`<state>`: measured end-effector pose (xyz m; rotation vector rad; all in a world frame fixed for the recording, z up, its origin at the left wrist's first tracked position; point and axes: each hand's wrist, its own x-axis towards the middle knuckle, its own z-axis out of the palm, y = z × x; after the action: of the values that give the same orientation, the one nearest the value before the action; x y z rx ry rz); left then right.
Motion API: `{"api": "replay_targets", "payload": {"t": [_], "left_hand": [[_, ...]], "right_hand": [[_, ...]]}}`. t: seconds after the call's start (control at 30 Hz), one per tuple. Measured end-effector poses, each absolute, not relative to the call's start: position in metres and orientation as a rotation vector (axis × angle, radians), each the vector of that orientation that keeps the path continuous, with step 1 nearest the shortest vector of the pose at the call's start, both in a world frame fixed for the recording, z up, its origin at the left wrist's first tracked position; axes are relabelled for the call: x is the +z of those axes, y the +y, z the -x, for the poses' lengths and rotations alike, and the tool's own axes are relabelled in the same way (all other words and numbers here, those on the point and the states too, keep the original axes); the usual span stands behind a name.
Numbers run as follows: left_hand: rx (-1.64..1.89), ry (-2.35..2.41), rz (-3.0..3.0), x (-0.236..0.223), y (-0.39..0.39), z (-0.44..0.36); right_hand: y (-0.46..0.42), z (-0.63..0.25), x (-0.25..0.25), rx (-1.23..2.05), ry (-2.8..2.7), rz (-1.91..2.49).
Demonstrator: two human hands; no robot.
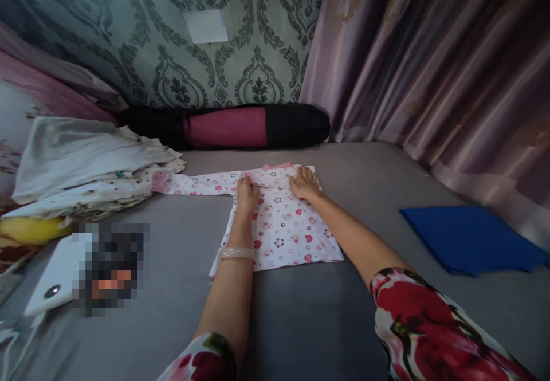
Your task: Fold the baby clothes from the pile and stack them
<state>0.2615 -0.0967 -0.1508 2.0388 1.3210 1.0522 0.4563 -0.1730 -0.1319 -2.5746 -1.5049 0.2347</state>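
A child's long-sleeved shirt, white with pink and red hearts and small figures, lies flat on the grey bed sheet. One sleeve with a pink cuff stretches out to the left; the other sleeve does not show at the right side. My left hand is closed at the upper left of the shirt, its curled fingers gripping the fabric beside a bit of pink trim. Flat on the upper right part rests my right hand, fingers spread over the cloth.
Left of the shirt is a pile of light-coloured clothes, with a white device and its cable nearer me. A folded blue cloth lies at the right. Along the wall stretches a black and maroon roll; curtains hang at right.
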Motion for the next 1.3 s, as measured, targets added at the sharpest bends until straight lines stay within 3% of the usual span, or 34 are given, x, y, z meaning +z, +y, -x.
{"api": "replay_targets", "payload": {"t": [0.7,0.97,1.3], "left_hand": [[1.071,1.338,-2.124,-0.146,-0.108,-0.263],[0.813,1.378,-2.270,-0.145,-0.117,-0.263],[0.813,1.386,-2.276,-0.143,-0.119,-0.264]], "right_hand": [[-0.180,-0.483,-0.123,0.110,-1.580,2.555],[-0.183,-0.487,-0.133,0.137,-1.572,2.538],[-0.179,-0.483,-0.124,0.203,-1.525,2.588]]}}
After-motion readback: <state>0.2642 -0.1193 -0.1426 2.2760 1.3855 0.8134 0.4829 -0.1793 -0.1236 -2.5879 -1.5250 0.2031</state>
